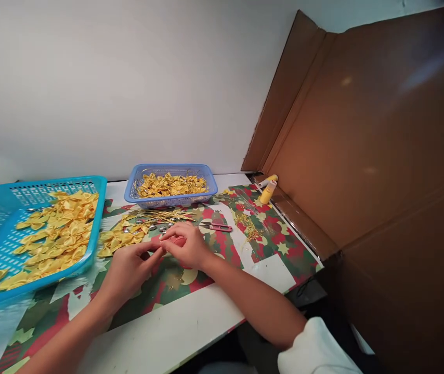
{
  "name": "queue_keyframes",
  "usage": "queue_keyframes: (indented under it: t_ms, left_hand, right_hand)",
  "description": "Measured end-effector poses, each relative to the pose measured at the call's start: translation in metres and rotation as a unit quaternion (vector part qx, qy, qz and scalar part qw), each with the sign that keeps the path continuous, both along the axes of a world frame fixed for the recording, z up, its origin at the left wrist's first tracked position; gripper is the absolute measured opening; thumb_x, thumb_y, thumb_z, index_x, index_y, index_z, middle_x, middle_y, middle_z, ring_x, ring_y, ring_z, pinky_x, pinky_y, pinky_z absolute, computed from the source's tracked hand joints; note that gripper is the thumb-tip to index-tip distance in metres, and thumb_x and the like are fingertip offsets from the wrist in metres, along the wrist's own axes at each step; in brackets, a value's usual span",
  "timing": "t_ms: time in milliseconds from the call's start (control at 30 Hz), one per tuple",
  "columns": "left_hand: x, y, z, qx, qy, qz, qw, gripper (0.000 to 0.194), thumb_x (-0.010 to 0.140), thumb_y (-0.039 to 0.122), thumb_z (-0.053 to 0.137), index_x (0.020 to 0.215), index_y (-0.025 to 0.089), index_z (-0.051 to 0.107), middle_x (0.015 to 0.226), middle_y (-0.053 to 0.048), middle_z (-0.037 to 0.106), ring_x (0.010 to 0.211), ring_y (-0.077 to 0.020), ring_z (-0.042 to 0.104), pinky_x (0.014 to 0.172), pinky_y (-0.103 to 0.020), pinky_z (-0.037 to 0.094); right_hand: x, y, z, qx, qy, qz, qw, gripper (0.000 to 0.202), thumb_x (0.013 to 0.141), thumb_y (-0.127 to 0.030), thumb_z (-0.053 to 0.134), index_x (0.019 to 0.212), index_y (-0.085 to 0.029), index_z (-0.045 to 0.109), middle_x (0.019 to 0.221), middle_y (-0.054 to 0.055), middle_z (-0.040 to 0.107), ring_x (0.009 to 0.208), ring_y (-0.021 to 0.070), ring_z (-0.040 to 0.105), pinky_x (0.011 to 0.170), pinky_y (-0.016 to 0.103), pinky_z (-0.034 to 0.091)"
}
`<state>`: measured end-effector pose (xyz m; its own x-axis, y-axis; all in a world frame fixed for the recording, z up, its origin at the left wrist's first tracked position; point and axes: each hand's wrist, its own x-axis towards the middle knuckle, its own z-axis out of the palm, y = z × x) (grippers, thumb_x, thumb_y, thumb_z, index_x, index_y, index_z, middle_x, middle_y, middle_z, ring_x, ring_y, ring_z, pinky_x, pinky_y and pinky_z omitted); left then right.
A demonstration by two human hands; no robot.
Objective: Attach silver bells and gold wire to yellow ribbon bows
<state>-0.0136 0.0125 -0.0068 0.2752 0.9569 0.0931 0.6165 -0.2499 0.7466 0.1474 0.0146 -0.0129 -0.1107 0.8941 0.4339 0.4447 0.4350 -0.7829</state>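
My left hand [134, 267] and my right hand [186, 244] meet over the patterned table cover, their fingertips pinched together. Whatever is between the fingers is too small and hidden to make out. Just beyond the hands lie several small silver bells [162, 229] and a bundle of thin gold ties [171, 214]. Loose yellow ribbon bows [122, 239] are heaped to the left of the fingers. A pair of pink-handled thread snips [218, 227] rests a little to the right of my right hand.
At left stands a turquoise basket [100, 218] with many yellow bows; a blue basket [130, 200] of bows with ties is at the back. Gold clippings [248, 227], a yellow thread spool [268, 192] and a tall cardboard sheet [381, 130] are on the right.
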Motion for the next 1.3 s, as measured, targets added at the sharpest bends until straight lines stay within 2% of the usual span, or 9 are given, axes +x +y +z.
queue_keyframes:
  t_ms: [100,167,233,433,533,600,767,1067,1300]
  left_hand:
    - [-0.003,0.001,-0.001,0.008,0.017,-0.003,1.0,0.036,0.074,0.043,0.052,0.085,0.019,0.076,0.043,0.001,0.059,0.041,-0.0145,0.048,0.045,-0.022,0.034]
    - [-0.004,0.001,-0.003,0.014,0.019,-0.012,1.0,0.035,0.072,0.044,0.054,0.082,0.019,0.076,0.043,0.001,0.059,0.042,-0.0147,0.048,0.046,-0.022,0.035]
    - [-0.005,0.001,-0.005,0.014,0.01,-0.017,1.0,0.035,0.072,0.047,0.056,0.079,0.019,0.076,0.046,0.0,0.061,0.043,-0.015,0.05,0.046,-0.023,0.035]
    - [-0.006,-0.006,-0.007,-0.068,-0.1,0.0,0.993,0.041,0.074,0.055,0.06,0.079,0.016,0.073,0.051,0.0,0.059,0.045,-0.0128,0.047,0.044,-0.021,0.034]
    - [-0.004,-0.008,-0.006,-0.127,-0.198,0.01,0.972,0.043,0.07,0.058,0.065,0.07,0.015,0.069,0.059,-0.001,0.061,0.049,-0.011,0.048,0.046,-0.02,0.036]
    - [-0.001,-0.009,-0.008,-0.167,-0.272,0.029,0.947,0.047,0.068,0.061,0.067,0.062,0.015,0.063,0.05,0.001,0.054,0.044,-0.0085,0.042,0.043,-0.018,0.033]
    - [0.005,-0.007,-0.019,-0.277,-0.451,0.051,0.847,0.045,0.061,0.056,0.075,0.063,0.016,0.055,0.04,0.011,0.031,0.038,-0.0032,0.022,0.038,-0.014,0.019]
    - [-0.002,-0.002,-0.016,-0.326,-0.489,0.049,0.808,0.042,0.06,0.048,0.081,0.072,0.011,0.065,0.044,0.01,0.029,0.041,-0.0031,0.021,0.04,-0.016,0.02]
    - [-0.002,-0.003,-0.014,-0.349,-0.497,0.067,0.792,0.039,0.058,0.04,0.085,0.081,0.011,0.073,0.058,0.002,0.054,0.044,-0.0009,0.024,0.041,-0.016,0.018]
  right_hand:
    - [-0.002,-0.003,0.003,-0.017,0.005,0.026,0.999,0.014,0.072,-0.026,0.076,0.084,-0.021,0.072,0.085,0.001,0.071,0.085,0.0162,0.063,0.081,0.028,0.047]
    - [-0.003,-0.004,0.002,-0.026,0.02,0.037,0.999,0.003,0.075,-0.023,0.073,0.076,-0.021,0.072,0.079,0.001,0.071,0.078,0.0147,0.064,0.075,0.026,0.048]
    - [-0.005,-0.004,0.0,-0.02,0.031,0.038,0.999,0.007,0.077,-0.02,0.07,0.069,-0.021,0.071,0.073,0.0,0.071,0.074,0.0142,0.064,0.073,0.026,0.048]
    - [-0.007,-0.007,-0.003,-0.032,0.126,0.005,0.991,0.008,0.075,-0.017,0.068,0.069,-0.02,0.071,0.071,0.001,0.069,0.07,0.0145,0.062,0.065,0.025,0.048]
    - [-0.006,-0.008,-0.004,-0.061,0.157,-0.003,0.986,0.006,0.073,-0.02,0.067,0.069,-0.019,0.071,0.068,0.001,0.067,0.061,0.0128,0.056,0.057,0.024,0.044]
    - [-0.005,-0.008,-0.007,-0.072,0.15,-0.004,0.986,0.007,0.074,-0.021,0.066,0.07,-0.018,0.07,0.066,0.001,0.066,0.057,0.0121,0.053,0.054,0.024,0.042]
    - [-0.004,-0.011,-0.01,-0.024,0.086,0.009,0.996,0.009,0.077,-0.02,0.062,0.069,-0.019,0.067,0.069,0.001,0.066,0.065,0.0141,0.057,0.061,0.026,0.044]
    - [-0.004,-0.02,-0.006,0.128,-0.059,0.019,0.99,0.013,0.083,-0.015,0.057,0.073,-0.022,0.063,0.074,0.001,0.07,0.074,0.0187,0.063,0.074,0.036,0.04]
    - [-0.001,-0.022,-0.007,0.134,-0.088,0.021,0.987,0.012,0.083,-0.016,0.056,0.075,-0.022,0.062,0.076,0.001,0.07,0.075,0.0176,0.062,0.074,0.035,0.038]
